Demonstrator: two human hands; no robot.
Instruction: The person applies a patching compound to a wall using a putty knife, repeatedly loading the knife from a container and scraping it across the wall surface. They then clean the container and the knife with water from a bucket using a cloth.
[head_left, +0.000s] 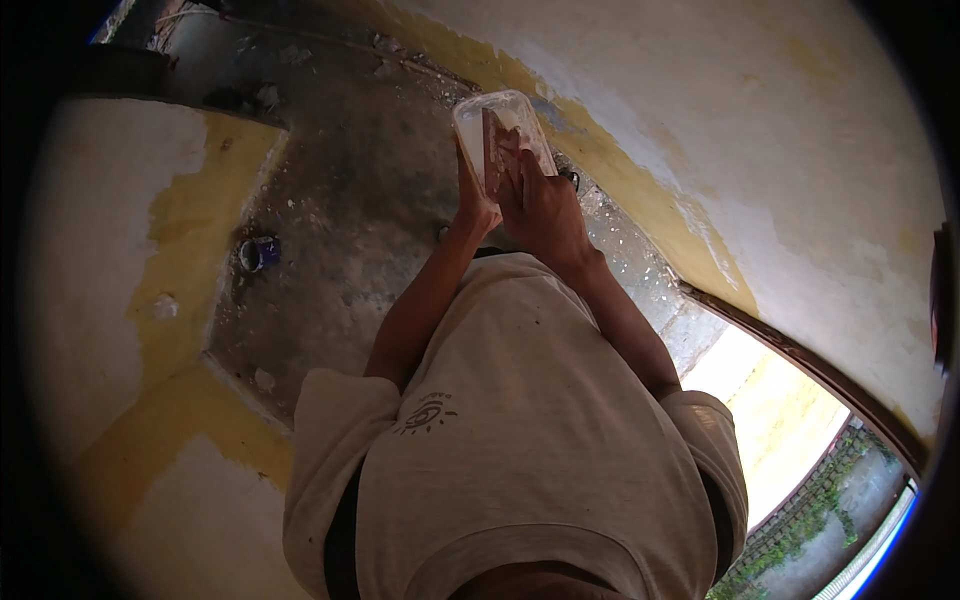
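Note:
In front of my body, my left hand (477, 203) grips a whitish, see-through plastic tub (467, 128) by its left side and near end. White paste is smeared inside the tub. My right hand (552, 208) is closed on a wide, flat reddish-brown scraper (494, 148), held over the tub's opening. The blade has a ragged edge or paste along one side; which one I cannot tell. Part of the tub's near side and the scraper's grip are hidden behind my right hand.
A yellow wall (640, 165) coated with white patches rises along the right, ending at a bright doorway (775, 415). Another patchy wall (175, 220) stands at the left. On the stained concrete floor (340, 190) lies a small blue bucket (265, 252) near that wall. Debris lines the edges.

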